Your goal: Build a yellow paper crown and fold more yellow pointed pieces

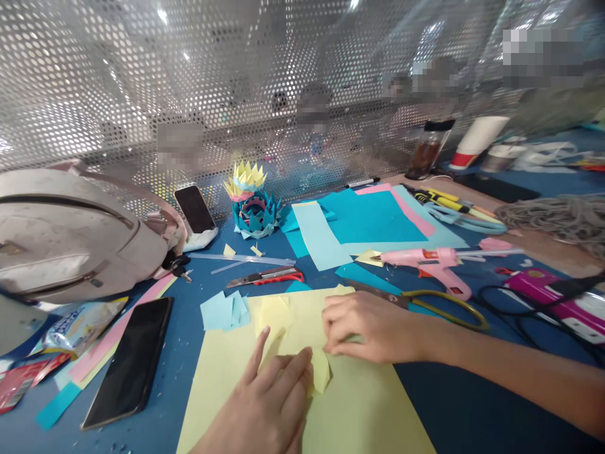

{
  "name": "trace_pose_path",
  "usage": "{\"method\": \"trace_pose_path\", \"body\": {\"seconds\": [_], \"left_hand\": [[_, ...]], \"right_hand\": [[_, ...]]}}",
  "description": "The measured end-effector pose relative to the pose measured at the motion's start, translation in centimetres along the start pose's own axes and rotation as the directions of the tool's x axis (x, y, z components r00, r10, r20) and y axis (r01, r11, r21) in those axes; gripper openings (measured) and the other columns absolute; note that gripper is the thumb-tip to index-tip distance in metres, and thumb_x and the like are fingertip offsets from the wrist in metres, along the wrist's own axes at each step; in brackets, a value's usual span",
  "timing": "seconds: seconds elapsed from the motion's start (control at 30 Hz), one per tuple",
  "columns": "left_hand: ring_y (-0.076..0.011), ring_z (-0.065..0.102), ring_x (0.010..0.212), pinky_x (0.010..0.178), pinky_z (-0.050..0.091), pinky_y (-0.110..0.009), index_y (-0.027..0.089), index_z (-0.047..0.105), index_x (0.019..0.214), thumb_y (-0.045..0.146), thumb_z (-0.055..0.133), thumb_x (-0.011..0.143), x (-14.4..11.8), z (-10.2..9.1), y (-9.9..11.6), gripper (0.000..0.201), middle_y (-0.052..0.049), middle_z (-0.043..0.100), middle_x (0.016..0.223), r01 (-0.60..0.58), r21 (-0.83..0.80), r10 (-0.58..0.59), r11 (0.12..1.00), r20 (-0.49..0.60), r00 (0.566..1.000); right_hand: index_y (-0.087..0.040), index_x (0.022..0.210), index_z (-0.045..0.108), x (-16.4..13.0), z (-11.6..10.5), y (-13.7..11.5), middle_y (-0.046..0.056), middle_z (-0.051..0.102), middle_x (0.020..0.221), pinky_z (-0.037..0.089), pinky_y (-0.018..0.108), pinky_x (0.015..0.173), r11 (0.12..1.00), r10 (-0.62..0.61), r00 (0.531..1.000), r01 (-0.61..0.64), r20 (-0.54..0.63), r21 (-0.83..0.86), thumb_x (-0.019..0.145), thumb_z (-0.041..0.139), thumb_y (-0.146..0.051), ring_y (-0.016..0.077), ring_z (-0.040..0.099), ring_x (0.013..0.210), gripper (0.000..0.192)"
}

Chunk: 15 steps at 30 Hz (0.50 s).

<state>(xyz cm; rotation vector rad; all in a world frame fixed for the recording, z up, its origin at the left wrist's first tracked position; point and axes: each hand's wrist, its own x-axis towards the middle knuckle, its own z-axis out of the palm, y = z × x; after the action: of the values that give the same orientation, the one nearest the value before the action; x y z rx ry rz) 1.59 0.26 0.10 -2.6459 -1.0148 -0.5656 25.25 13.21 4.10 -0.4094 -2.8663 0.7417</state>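
Observation:
My left hand (278, 394) lies over a large yellow sheet (368, 410), its index finger stretched out. The other fingers are bent together against a small folded yellow paper piece (321, 372), which is partly hidden under them. Just right of that piece is my right hand (373, 325), its fingers curled and fingertips down near the sheet; whatever they pinch is hidden. Small yellow paper squares (275, 314) rest on the sheet beyond my left index finger. Light blue paper squares (224, 312) overlap its upper left corner. Scissors (439, 302) with yellow handles lie beyond my right wrist.
A pink glue gun (435, 261), a red utility knife (269, 275) and blue paper sheets (373, 217) lie further back. Behind them stands a layered paper flower (255, 211) by a perforated metal screen (265, 75). At left are a phone (130, 362) and a pale backpack (61, 239).

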Motion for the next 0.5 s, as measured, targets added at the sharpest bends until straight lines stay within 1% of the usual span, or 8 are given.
{"method": "trace_pose_path", "body": {"seconds": [0.03,0.1,0.17,0.3,0.4,0.5], "left_hand": [[-0.0194,0.063,0.105,0.127,-0.003,-0.052,0.015,0.068,0.117,0.029,0.058,0.095,-0.1,0.0,0.0,0.028,-0.005,0.068,0.132,-0.001,-0.001,0.001,1.000,0.012,1.000],[-0.0197,0.062,0.107,0.127,-0.004,-0.052,0.015,0.066,0.121,0.033,0.056,0.097,-0.4,0.2,0.1,0.032,-0.005,0.066,0.135,0.007,0.000,-0.007,1.000,0.023,1.000],[-0.0201,0.060,0.109,0.127,-0.005,-0.053,0.016,0.065,0.124,0.034,0.054,0.098,-0.6,0.3,0.2,0.033,-0.005,0.065,0.137,0.023,0.008,-0.023,1.000,0.024,0.999],[-0.0238,0.055,0.123,0.126,-0.004,-0.054,0.016,0.065,0.123,0.035,0.050,0.100,-0.6,0.0,0.3,0.033,-0.010,0.064,0.137,0.022,0.051,-0.025,0.998,0.057,0.998],[-0.0242,0.050,0.130,0.127,-0.003,-0.052,0.016,0.065,0.123,0.032,0.050,0.100,-0.5,-0.3,0.2,0.032,-0.010,0.065,0.133,0.000,0.073,-0.005,0.997,0.071,0.997],[-0.0235,0.049,0.130,0.127,-0.004,-0.052,0.016,0.065,0.123,0.032,0.050,0.100,-0.5,-0.5,0.1,0.032,-0.009,0.065,0.131,0.002,0.077,-0.006,0.997,0.059,0.998]], "right_hand": [[-0.019,0.085,0.074,0.1,0.5,0.0,-0.001,0.068,0.082,0.038,0.028,0.073,0.997,0.062,0.997,-0.061,-0.045,0.041,0.096,0.065,-0.023,0.0144,0.059,0.082,0.015],[-0.018,0.083,0.071,0.4,1.6,-0.1,-0.001,0.068,0.085,0.038,0.026,0.071,0.981,0.184,0.976,-0.175,-0.114,0.086,0.095,0.064,-0.019,0.0136,0.060,0.081,0.014],[-0.018,0.081,0.067,0.7,2.5,-0.4,-0.002,0.066,0.082,0.037,0.025,0.069,0.966,0.252,0.960,-0.240,-0.126,0.100,0.090,0.071,-0.020,0.0136,0.060,0.080,0.009],[-0.019,0.080,0.064,0.9,3.3,-1.2,-0.004,0.062,0.081,0.034,0.025,0.067,0.944,0.328,0.938,-0.322,-0.111,0.065,0.080,0.080,-0.023,0.0136,0.057,0.079,0.017],[-0.019,0.079,0.062,0.9,3.2,-1.6,-0.004,0.061,0.080,0.032,0.025,0.065,0.932,0.363,0.926,-0.359,-0.099,0.053,0.080,0.079,-0.025,0.0130,0.056,0.076,0.018],[-0.019,0.077,0.062,0.8,3.2,-1.7,-0.004,0.061,0.077,0.032,0.024,0.064,0.927,0.373,0.922,-0.367,-0.106,0.077,0.080,0.076,-0.022,0.0123,0.057,0.075,0.015]]}}
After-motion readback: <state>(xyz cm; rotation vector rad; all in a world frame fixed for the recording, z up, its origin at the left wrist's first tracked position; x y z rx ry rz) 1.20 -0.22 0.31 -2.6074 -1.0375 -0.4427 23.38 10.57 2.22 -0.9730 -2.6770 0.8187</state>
